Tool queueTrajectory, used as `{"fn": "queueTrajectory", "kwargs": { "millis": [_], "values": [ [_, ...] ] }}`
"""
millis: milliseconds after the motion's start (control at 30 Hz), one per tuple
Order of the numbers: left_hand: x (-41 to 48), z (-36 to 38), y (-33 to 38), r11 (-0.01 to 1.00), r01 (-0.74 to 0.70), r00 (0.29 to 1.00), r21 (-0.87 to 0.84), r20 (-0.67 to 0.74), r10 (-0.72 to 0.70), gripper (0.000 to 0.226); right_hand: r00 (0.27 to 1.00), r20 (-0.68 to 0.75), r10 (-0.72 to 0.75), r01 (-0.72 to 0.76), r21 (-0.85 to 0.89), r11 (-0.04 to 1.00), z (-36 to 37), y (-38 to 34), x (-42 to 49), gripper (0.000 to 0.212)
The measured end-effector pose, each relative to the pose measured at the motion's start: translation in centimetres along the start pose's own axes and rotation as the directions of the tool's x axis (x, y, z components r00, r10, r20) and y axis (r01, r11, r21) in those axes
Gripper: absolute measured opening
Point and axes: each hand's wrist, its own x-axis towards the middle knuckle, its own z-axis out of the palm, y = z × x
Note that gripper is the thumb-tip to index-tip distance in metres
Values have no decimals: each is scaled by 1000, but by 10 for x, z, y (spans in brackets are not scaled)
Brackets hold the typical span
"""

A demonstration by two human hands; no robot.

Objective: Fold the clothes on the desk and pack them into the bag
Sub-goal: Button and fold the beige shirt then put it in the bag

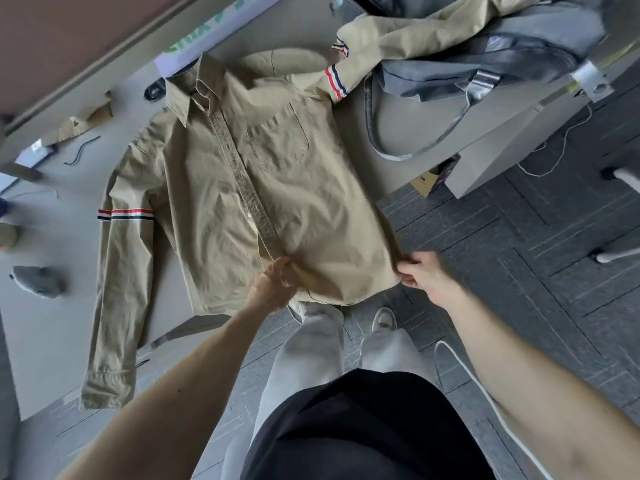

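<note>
A khaki button-up shirt (214, 188) lies front-up on the grey desk (52, 306), collar toward the far side. Its left sleeve, with a red-white-blue stripe band, runs down toward the desk's near edge. The other sleeve stretches to the far right over more khaki clothing (415, 29). My left hand (273, 282) grips the shirt's bottom hem near the button placket. At the hem's right corner, my right hand (422, 271) pinches the fabric. A grey denim bag (485, 71) with long handles sits at the far right of the desk.
A grey cloth lump (38, 280) lies at the desk's left. A dark cord (81, 150) and cardboard scraps (83, 123) sit at the far left. The desk's right edge drops to carpet (554, 254), where white cables run. My legs stand at the near edge.
</note>
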Motion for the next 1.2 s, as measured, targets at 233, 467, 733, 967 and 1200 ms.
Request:
{"fn": "queueTrajectory", "kwargs": {
  "millis": [233, 467, 733, 967, 1200],
  "values": [
    [-2, -7, -9, 999, 23, 1000, -31, 16, -23, 62, 980, -119, -158, 59, -589, 806, -11, -11, 7, 41],
    [-10, -36, -29, 996, 26, 996, -86, -83, -33, 51, 945, -64, -321, 204, -650, 731, 6, -58, -6, 29],
    [-21, -92, -82, 956, 143, 959, -257, -203, -198, 56, 874, 267, -406, 453, -748, 484, 88, -151, -25, 35],
    [-30, -120, -151, 905, 247, 931, -346, -175, -321, 61, 843, 482, -238, 530, -820, 214, 190, -183, -25, 49],
    [-41, -128, -260, 739, 394, 817, -546, -161, -554, 59, 808, 584, -82, 585, -811, -12, 307, -188, -13, 62]
  ]
}}
